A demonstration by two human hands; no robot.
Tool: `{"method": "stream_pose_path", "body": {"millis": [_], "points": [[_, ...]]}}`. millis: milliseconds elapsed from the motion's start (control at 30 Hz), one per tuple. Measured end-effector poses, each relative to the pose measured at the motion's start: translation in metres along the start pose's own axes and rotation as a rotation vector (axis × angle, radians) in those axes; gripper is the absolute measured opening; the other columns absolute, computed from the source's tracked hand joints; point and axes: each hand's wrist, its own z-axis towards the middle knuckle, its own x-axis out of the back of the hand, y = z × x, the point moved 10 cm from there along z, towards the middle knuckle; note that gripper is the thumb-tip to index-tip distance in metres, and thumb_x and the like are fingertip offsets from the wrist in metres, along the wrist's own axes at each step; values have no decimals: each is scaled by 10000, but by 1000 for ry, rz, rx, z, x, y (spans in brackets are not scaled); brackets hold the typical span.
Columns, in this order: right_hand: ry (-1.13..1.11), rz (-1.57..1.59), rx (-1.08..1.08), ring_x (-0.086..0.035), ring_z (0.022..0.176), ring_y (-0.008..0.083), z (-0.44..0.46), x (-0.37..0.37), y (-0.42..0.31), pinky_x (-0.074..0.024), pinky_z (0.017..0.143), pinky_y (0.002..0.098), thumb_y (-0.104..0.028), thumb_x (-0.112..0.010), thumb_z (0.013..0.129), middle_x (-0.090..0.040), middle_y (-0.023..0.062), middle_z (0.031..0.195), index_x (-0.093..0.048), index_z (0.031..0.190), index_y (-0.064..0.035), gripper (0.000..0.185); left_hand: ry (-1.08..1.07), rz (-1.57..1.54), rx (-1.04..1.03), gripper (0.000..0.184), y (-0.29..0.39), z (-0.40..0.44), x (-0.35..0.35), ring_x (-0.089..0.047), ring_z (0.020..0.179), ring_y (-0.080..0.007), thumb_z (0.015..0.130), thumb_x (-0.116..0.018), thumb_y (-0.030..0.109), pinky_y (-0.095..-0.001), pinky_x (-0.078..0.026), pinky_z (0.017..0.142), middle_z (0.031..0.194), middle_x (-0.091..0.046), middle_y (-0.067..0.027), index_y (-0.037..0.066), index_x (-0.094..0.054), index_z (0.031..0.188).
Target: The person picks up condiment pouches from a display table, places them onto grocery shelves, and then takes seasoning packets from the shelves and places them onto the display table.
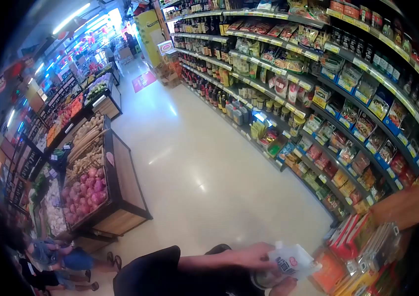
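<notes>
My left hand [255, 256] reaches in from a black sleeve at the bottom and is closed on a white pouch [288, 262] with dark lettering and a pink mark. Just below the pouch, my right hand [284, 286] shows only in part at the bottom edge, its fingers curled. Between the two hands is a clear, greenish thing [265, 279], too blurred to name. What my right hand grips is hidden.
Stocked shelves [268, 69] curve along the right. Packaged goods [350, 246] stand at lower right. Onions [87, 192] fill a wooden produce stand [125, 187] on the left. A person [61, 261] is at lower left; others are far down the aisle [190, 163].
</notes>
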Motion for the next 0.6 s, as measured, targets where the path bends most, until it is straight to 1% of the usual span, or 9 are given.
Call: {"method": "stream_pose_path", "body": {"millis": [33, 100, 167, 200, 333, 433, 500, 567, 600], "points": [[-127, -19, 91, -583, 682, 386, 18, -6, -6, -457, 627, 439, -392, -433, 957, -633, 235, 776, -649, 848, 46, 501, 4, -34, 12, 361, 2, 18, 8, -628, 838, -329, 907, -582, 278, -377, -509, 715, 955, -618, -203, -28, -548, 1097], [-97, 163, 209, -607, 712, 345, 43, 3, -2, -479, 641, 418, -362, -435, 956, -647, 211, 812, -645, 854, 56, 478, 30, -100, 27, 324, -5, 38, 14, -625, 816, -334, 908, -586, 244, -370, -507, 688, 939, -616, -201, -21, -552, 1092], [-54, 380, 336, -632, 742, 305, 77, -18, 2, -501, 656, 398, -332, -438, 956, -661, 188, 849, -641, 861, 65, 456, 119, 203, -232, 264, 0, 53, 25, -587, 825, -379, 909, -578, 193, -407, -482, 713, 943, -591, -204, -24, -547, 1056], [-200, 1038, 138, -633, 815, 265, 89, -47, 39, -510, 698, 389, -230, -517, 934, -670, 138, 915, -633, 951, 75, 326, 160, 151, -190, 271, -7, 59, 34, -584, 837, -382, 905, -584, 197, -413, -479, 725, 959, -589, -206, -25, -543, 1055], [-244, 831, -127, -627, 838, 245, 130, -51, 27, -503, 719, 379, -208, -556, 919, -666, 127, 929, -619, 985, 82, 304, 187, 67, -62, 304, -19, 86, 70, -590, 856, -374, 900, -591, 216, -419, -478, 740, 984, -592, -197, -24, -532, 1077], [-259, 689, -291, -622, 855, 229, 172, -65, -17, -498, 735, 372, -192, -584, 908, -664, 119, 940, -608, 1010, 87, 298, 207, 85, 16, 324, -26, 110, 110, -614, 842, -315, 901, -602, 227, -383, -492, 737, 964, -603, -175, -23, -527, 1094], [-118, 806, -117, -593, 917, 237, 205, -61, -101, -510, 731, 351, -265, -468, 952, -627, 133, 982, -501, 1182, 51, 392, 184, -36, 73, 317, -32, 129, 138, -624, 826, -260, 905, -606, 226, -346, -499, 735, 953, -618, -155, -23, -536, 1089], [-95, 925, -101, -589, 934, 230, 236, -81, -141, -513, 745, 344, -246, -465, 951, -614, 141, 1009, -473, 1222, 50, 401, 174, -88, 162, 303, -47, 141, 170, -628, 821, -207, 910, -608, 219, -314, -504, 730, 942, -631, -130, -18, -547, 1089], [-109, 1001, -184, -600, 919, 219, 253, -103, -135, -510, 761, 348, -190, -520, 928, -619, 142, 1015, -497, 1175, 66, 357, 140, -69, 228, 292, -65, 149, 189, -627, 823, -183, 913, -607, 213, -300, -505, 726, 937, -638, -116, -12, -555, 1092]]}}
